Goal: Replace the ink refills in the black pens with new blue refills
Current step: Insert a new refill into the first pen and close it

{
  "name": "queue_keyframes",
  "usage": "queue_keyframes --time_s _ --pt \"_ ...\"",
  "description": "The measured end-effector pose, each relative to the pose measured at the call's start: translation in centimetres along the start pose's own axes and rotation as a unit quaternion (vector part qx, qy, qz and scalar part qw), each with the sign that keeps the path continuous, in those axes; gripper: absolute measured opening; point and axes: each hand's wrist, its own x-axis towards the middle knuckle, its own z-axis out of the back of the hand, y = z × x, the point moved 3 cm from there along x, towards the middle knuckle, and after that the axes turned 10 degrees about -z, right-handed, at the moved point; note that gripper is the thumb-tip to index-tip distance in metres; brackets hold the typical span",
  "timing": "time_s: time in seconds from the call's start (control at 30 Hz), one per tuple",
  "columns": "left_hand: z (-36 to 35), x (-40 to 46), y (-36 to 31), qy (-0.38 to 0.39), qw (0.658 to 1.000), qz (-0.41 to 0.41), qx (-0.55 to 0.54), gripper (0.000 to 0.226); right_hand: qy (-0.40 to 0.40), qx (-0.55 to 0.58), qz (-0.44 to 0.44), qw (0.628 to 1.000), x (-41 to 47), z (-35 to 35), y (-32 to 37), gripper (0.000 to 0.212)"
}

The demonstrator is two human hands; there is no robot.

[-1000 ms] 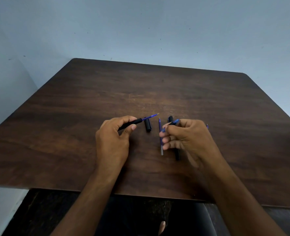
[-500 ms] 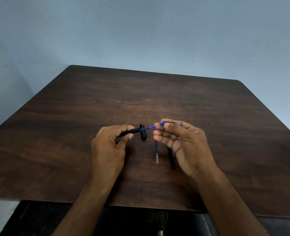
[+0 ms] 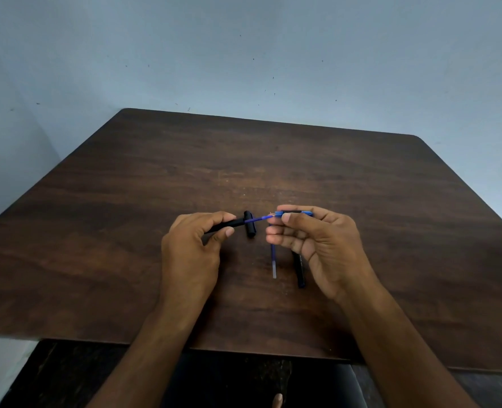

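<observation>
Head view: your left hand (image 3: 190, 248) has its grip wrapped round a black pen barrel (image 3: 229, 225), held level and pointing right, with a blue refill (image 3: 257, 219) sticking out of its open end. Your right hand (image 3: 311, 237) pinches a small blue-tipped piece (image 3: 291, 214) between thumb and forefinger, lined up nose to nose with the refill tip, just touching or nearly so; can't tell which. Looks like it's held that way so the piece threads straight over the refill and closes the barrel.

On the desk (image 3: 126, 231): a black cap (image 3: 249, 228) lies crosswise right under the refill, close enough to snag if you drop the barrel lower. A loose refill (image 3: 273, 260) and a second black pen (image 3: 299, 269) lie side by side below your right fingers, partly hidden by them. That pen probably still needs doing.
</observation>
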Motion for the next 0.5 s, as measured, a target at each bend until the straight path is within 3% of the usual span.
queue_keyframes --time_s 0.5 --pt "-0.08 -0.06 -0.38 0.02 0.999 -0.025 0.021 0.031 -0.009 -0.093 -0.01 0.996 0.43 0.01 -0.3 0.013"
